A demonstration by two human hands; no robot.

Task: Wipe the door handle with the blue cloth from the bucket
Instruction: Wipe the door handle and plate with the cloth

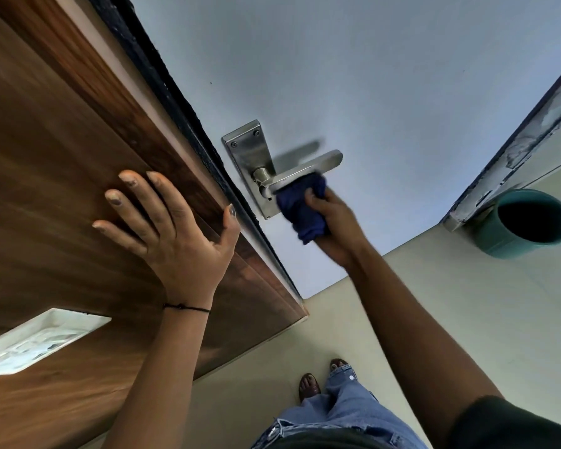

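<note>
Head view, right hand point(332, 222) gripping blue cloth point(300, 209) under door handle point(308, 171), left hand point(169, 225) spread flat on wooden panel point(46, 140)

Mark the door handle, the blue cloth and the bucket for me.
door handle point(318, 166), head view, on the bare lever.
blue cloth point(300, 210), head view, on the bunched middle.
bucket point(496, 236), head view, on the teal outer wall.
</note>
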